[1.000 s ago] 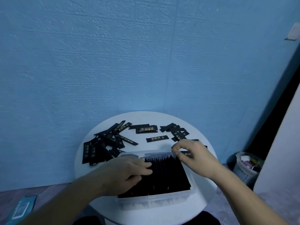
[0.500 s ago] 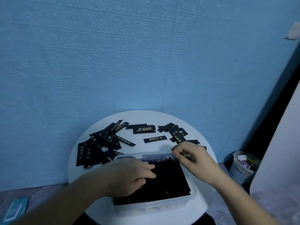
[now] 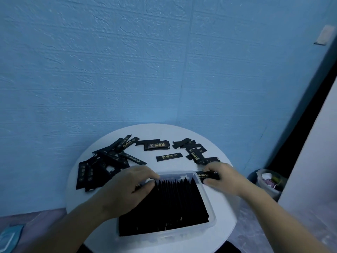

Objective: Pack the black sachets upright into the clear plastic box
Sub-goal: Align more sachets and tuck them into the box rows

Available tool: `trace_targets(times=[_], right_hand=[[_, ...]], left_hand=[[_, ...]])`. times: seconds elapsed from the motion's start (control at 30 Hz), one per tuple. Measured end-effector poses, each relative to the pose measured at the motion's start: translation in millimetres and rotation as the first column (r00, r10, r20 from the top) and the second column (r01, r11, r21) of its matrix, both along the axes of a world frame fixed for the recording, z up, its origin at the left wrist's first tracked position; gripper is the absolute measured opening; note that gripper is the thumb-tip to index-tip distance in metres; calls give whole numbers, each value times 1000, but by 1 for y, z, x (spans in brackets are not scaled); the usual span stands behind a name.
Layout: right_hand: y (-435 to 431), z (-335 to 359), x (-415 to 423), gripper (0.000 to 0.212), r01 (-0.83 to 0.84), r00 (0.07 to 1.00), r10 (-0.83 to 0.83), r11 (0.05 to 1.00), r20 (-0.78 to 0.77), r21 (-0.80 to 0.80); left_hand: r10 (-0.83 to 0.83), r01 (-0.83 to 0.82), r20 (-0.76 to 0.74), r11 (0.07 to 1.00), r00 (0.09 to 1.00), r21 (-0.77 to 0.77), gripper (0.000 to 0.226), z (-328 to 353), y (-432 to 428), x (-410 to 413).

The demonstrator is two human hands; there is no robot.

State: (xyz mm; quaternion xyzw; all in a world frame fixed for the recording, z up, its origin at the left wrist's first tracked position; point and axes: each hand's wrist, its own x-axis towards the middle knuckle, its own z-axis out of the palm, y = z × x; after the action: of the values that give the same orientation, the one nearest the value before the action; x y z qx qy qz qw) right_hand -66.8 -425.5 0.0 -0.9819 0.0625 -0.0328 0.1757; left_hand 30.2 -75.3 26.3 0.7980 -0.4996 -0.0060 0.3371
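Dozens of packed sachets (image 3: pixel 173 201) are standing on edge in the clear plastic box (image 3: pixel 164 236), which is sitting at the near edge of the round table (image 3: pixel 156 132); only a thin gap is showing at the box's far wall

- With my left hand (image 3: pixel 125 187) I am curling fingers and thumb round the far-left end of that row and holding it back
- With my right hand (image 3: pixel 222 176) I am gripping the held sachet (image 3: pixel 206 175), which is lying lengthwise just outside the box's far-right corner, not yet upright
- Loose stock waiting flat on the table: left pile (image 3: pixel 102 161) toward the left edge, pair (image 3: pixel 155 144) near the far edge, single sachet (image 3: pixel 169 156) at the centre, right cluster (image 3: pixel 193 150) toward the right edge
- Off the table: waste basket (image 3: pixel 268 181) on the floor to the right

Risks, as I am judging them:
- If I am easing my left hand off too soon, the leaning row may be springing forward and closing the gap
- Forcing the held sachet into so tight a slot may be buckling it or lifting its neighbours
- The box is sitting close to the near edge, so a hard push could be sliding it off

Writing: gold print and a round emblem are showing on the loose sachets; a word like "BLACK" is showing on the pair, the rest too small to read
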Motion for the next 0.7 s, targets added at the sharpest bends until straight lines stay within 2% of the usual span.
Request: trace_targets(times=[0.07, 0.17, 0.3, 0.4, 0.7], right_hand=[[1, -4, 2, 31, -36, 998, 33, 997, -46, -69], [0, -5, 8, 37, -47, 994, 31, 988, -107, -150], [4, 1, 16, 29, -57, 978, 7, 970, -207, -235], [8, 1, 19, 23, -30, 980, -29, 956, -195, -292], [11, -6, 22, 15, 30, 973, -80, 974, -216, -225]], left_hand=[[74, -78, -54, 993, 996, -87, 15, -8, 5, 4], [123, -149, -149, 973, 981, -174, 22, -13, 5, 3], [162, -210, -204, 947, 966, -242, 22, -13, 2, -2], [184, -233, -200, 938, 962, -257, 22, -15, 5, -5], [216, -261, -183, 925, 959, -275, 31, -18, 21, -6]])
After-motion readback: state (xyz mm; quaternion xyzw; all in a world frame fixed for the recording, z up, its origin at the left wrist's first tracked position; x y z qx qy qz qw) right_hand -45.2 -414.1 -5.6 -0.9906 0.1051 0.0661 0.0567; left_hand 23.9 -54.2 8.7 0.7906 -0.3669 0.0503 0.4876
